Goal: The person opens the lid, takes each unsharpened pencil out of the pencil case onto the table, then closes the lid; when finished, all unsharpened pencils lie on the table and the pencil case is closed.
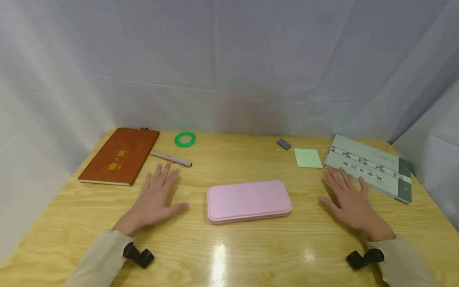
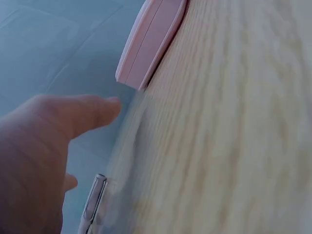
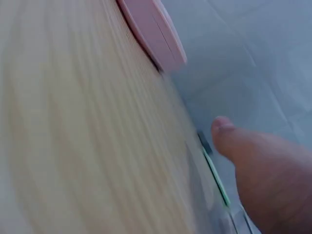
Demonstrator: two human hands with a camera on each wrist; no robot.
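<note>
A closed pink case (image 1: 249,201) lies on the table between my two hands, apart from both. My left hand (image 1: 154,201) is to its left, palm down with fingers spread and nothing held. Just beyond those fingertips lies a pale pink pen (image 1: 171,158), also seen in the left wrist view as a pen (image 2: 92,204) with a clip. To the right of the case, my right hand (image 1: 348,201) is likewise palm down and spread. Its fingertips overlap the near edge of a grey-green notebook (image 1: 369,165) in the head view.
A brown notebook (image 1: 120,155) lies at the left, with a green tape roll (image 1: 185,140) near the back edge. Toward the back right are a dark grey eraser-like block (image 1: 284,144) and a light green sticky note (image 1: 307,158). A pale curtain (image 1: 229,67) hangs behind the wooden table (image 1: 186,255).
</note>
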